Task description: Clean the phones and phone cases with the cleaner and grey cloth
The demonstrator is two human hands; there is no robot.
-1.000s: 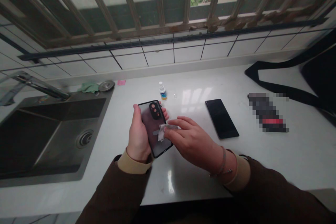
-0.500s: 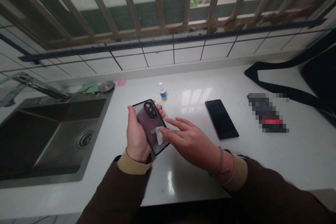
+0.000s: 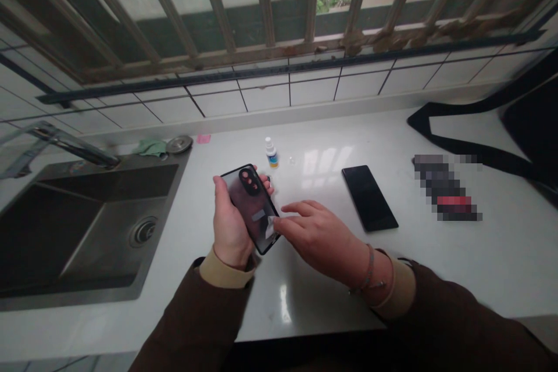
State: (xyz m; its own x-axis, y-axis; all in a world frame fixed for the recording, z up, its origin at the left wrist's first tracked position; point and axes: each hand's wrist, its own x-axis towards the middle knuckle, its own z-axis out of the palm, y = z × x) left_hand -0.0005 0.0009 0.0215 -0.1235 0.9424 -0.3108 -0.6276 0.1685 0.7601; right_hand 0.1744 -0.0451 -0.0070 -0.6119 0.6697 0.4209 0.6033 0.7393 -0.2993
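Head view: left hand (image 3: 229, 226) clamped around a black-rimmed translucent phone case (image 3: 255, 203) just beside the steel sink (image 3: 100, 232), right hand (image 3: 322, 232) against the case's back on a small white tissue (image 3: 271, 226), any pinch hidden.

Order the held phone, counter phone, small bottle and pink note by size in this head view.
1. Held phone and counter phone: alike, nearness makes it unsure.
2. Small bottle.
3. Pink note.
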